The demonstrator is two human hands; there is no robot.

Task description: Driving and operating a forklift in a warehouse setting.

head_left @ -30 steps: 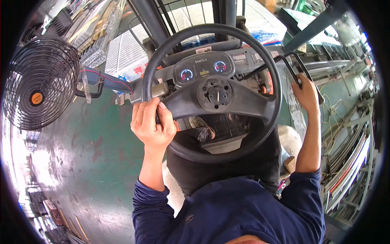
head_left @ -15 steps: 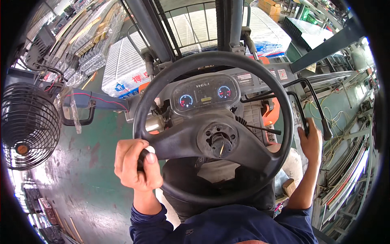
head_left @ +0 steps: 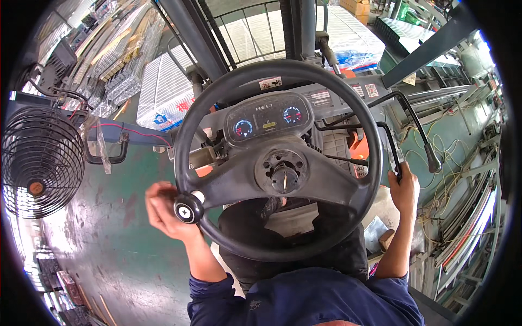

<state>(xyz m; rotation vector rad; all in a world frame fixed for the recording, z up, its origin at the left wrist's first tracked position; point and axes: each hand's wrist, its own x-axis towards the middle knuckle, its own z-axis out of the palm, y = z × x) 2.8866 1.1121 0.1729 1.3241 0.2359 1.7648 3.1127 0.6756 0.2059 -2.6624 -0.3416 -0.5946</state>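
I sit at a black steering wheel (head_left: 348,125) with a round black spinner knob (head_left: 188,211) at its lower left. My left hand (head_left: 162,211), blurred by motion, curls around that knob from the left side; the knob's top face still shows. My right hand (head_left: 405,190) is closed on the black grip of a thin control lever (head_left: 396,163) to the right of the wheel. A second lever (head_left: 432,160) stands free just beyond it. Behind the wheel is a dashboard (head_left: 266,120) with two lit round gauges. Both sleeves are dark blue.
A black caged fan (head_left: 39,163) hangs at the left on a bar. The mast and overhead guard posts (head_left: 296,27) rise ahead, with white wrapped pallets (head_left: 163,92) on a green floor (head_left: 103,239). Metal racks and cables (head_left: 462,217) run along the right.
My left hand has swung the knob down from the wheel's left side to its lower left. My right hand has slid lower along the lever. The view has shifted down.
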